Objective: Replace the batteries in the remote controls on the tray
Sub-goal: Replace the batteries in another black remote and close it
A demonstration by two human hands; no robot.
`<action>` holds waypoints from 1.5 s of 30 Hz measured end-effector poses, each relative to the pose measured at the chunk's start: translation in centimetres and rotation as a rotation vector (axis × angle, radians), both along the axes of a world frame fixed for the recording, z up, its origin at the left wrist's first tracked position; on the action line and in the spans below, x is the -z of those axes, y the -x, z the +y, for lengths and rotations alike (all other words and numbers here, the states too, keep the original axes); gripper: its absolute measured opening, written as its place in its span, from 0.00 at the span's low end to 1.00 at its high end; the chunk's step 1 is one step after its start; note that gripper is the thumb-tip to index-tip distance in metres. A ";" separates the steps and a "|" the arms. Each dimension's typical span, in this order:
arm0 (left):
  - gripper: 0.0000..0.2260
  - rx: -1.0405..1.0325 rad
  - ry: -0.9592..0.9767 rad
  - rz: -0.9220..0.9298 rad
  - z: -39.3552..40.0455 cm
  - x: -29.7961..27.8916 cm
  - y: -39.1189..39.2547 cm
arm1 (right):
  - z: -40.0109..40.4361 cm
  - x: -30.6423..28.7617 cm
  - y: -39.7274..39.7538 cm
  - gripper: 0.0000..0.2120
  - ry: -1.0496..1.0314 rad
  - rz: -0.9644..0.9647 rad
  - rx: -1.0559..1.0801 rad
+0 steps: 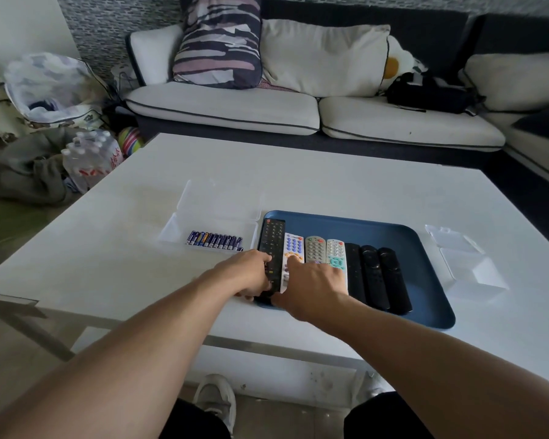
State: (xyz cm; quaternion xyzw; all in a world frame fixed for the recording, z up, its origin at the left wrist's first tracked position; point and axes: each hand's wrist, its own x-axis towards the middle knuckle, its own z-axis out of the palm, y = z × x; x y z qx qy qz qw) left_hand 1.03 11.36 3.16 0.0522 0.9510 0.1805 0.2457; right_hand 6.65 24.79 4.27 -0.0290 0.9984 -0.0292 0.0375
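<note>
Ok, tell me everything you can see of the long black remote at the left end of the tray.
The long black remote is the longest of the row, a slim dark plastic bar with a red button at its far end and rows of small keys. It lies face up, lengthwise, at the left edge of the blue tray, beside a white remote with blue buttons. The left hand grips its left side, and the right hand reaches in at its near end. Its battery cover is not visible.
</note>
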 end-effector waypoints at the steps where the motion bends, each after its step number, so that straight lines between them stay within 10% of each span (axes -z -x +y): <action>1: 0.26 0.005 -0.016 -0.011 0.0 0.0 0.0 | 0.2 -0.5 0.3 0.28 0.036 -0.039 0.040; 5: 0.15 -0.008 -0.095 -0.108 0.0 -0.1 -0.1 | 1.1 -3.1 1.4 0.27 0.539 -0.344 0.303; 12: 0.26 -0.087 -0.224 -0.088 -0.2 -1.0 -0.6 | 4.1 -6.2 1.6 0.15 1.081 -0.505 0.477; 19: 0.20 -0.368 -1.078 -0.137 0.7 -3.4 -0.8 | 5.0 -7.1 1.8 0.15 1.558 -0.462 0.337; 23: 0.16 -0.448 -1.398 -0.034 1.6 -4.3 -0.8 | 4.0 -7.3 1.0 0.18 1.507 -0.510 0.266; 29: 0.10 -0.490 -1.597 0.008 1.6 -5.2 -1.1 | 3.4 -6.8 0.6 0.26 0.792 -0.025 0.203; 32: 0.12 -0.513 -1.621 -0.023 1.7 -5.1 -1.3 | 3.2 -7.0 0.9 0.23 0.864 0.165 0.175; 37: 0.14 -0.579 -1.687 -0.025 2.3 -5.6 -1.2 | 2.4 -6.8 0.7 0.27 1.014 -0.179 0.268; 45: 0.14 -0.517 -1.576 0.137 2.4 -5.1 -1.2 | 3.0 -6.8 1.4 0.18 1.659 -0.139 0.438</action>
